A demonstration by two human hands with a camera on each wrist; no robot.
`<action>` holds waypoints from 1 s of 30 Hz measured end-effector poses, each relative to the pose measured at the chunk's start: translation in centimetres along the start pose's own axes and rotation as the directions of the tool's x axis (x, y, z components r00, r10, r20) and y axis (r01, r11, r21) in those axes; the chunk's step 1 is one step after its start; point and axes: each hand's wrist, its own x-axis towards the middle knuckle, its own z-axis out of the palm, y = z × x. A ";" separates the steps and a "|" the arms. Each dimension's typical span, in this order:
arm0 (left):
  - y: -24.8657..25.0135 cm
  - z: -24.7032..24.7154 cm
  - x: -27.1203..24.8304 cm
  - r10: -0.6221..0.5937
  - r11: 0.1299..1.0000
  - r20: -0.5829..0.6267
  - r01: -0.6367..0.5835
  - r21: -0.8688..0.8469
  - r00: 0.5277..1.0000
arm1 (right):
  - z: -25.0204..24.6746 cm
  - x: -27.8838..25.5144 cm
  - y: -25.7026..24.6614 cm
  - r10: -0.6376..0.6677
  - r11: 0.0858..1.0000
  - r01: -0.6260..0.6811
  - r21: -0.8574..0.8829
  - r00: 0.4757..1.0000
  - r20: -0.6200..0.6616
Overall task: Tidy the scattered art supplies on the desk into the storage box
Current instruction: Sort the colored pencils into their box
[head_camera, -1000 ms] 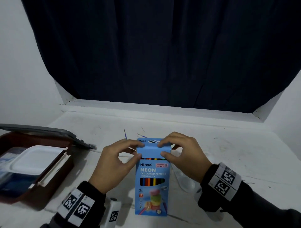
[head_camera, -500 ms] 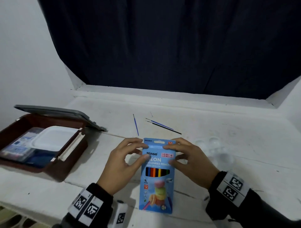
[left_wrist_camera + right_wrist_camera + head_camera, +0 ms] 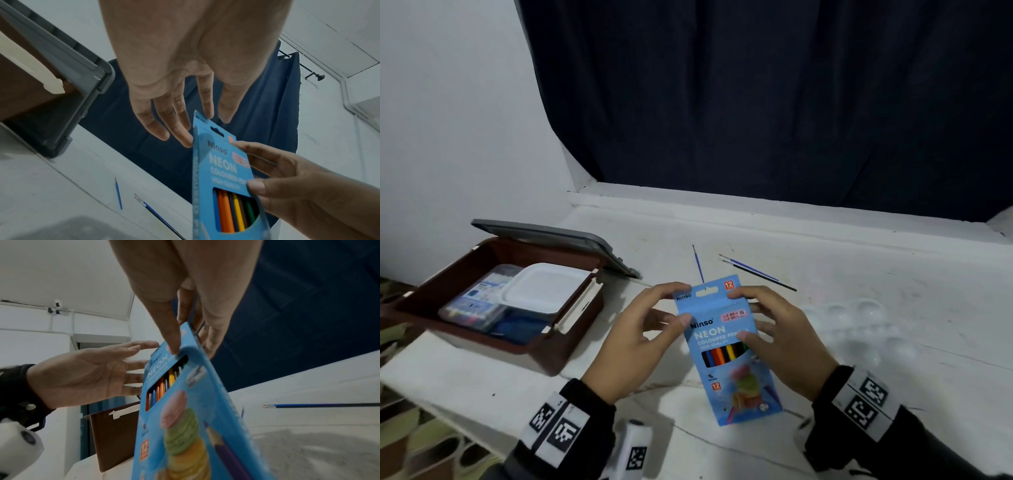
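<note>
A blue box of coloured pencils [image 3: 726, 363] is tilted above the white desk, its window showing the pencils. My right hand [image 3: 774, 322] pinches its upper part, thumb on the front [image 3: 255, 186] and fingers behind. My left hand [image 3: 650, 329] is at the box's top left corner with straight fingers [image 3: 131, 345] that only touch its edge and back. The brown storage box [image 3: 534, 356] stands open at the left, its grey lid [image 3: 544, 233] leaning back. It holds a white lidded tub [image 3: 544, 287] and flat packs [image 3: 472, 305].
Three thin brushes lie beyond the hands: a blue one [image 3: 698, 263] and a crossed pair [image 3: 753, 272]. A clear plastic palette [image 3: 859, 329] lies on the desk to the right. The desk's front edge runs close to my left wrist. A dark curtain hangs behind.
The pencil box has come up off the desk and tilted. My right thumb has moved down its front, and my left fingers have loosened from the top flap.
</note>
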 end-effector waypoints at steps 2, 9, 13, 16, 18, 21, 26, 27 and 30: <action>-0.1 -1.3 0.0 -0.016 1.000 0.001 0.016 -0.019 1.000 | 1.1 0.4 -0.8 0.010 1.000 -0.009 -0.016 0.999 0.038; -1.4 -10.0 1.2 0.055 0.998 0.029 -0.054 -0.010 0.998 | 7.1 4.6 -4.2 -0.215 0.961 0.209 -0.183 0.977 -0.009; -2.5 -17.7 1.6 0.110 0.993 0.041 -0.112 0.036 0.993 | 12.9 8.4 -7.5 -0.328 0.894 0.335 -0.297 0.942 0.073; -3.7 -23.5 1.6 0.120 0.992 0.023 -0.121 0.024 0.992 | 17.7 11.3 -9.9 -0.410 0.752 0.458 -0.473 0.888 0.208; -4.8 -26.9 1.7 0.119 0.992 0.014 -0.119 0.035 0.993 | 20.6 13.1 -11.1 -0.437 0.670 0.531 -0.519 0.847 0.302; -6.5 -31.5 1.7 0.111 0.993 0.018 -0.111 0.031 0.994 | 24.9 15.8 -12.8 -0.385 0.636 0.553 -0.539 0.832 0.399; -9.2 -36.4 1.6 0.060 0.994 -0.002 -0.060 -0.091 0.998 | 31.0 18.5 -14.6 -0.220 0.549 0.571 -0.611 0.803 0.554; -9.9 -37.2 1.5 0.060 0.992 -0.011 -0.061 -0.109 0.998 | 32.1 18.8 -15.0 -0.209 0.529 0.590 -0.610 0.787 0.580; -12.0 -38.9 1.4 0.033 0.989 -0.059 -0.041 -0.140 0.998 | 35.3 19.7 -14.9 -0.153 0.493 0.617 -0.613 0.755 0.637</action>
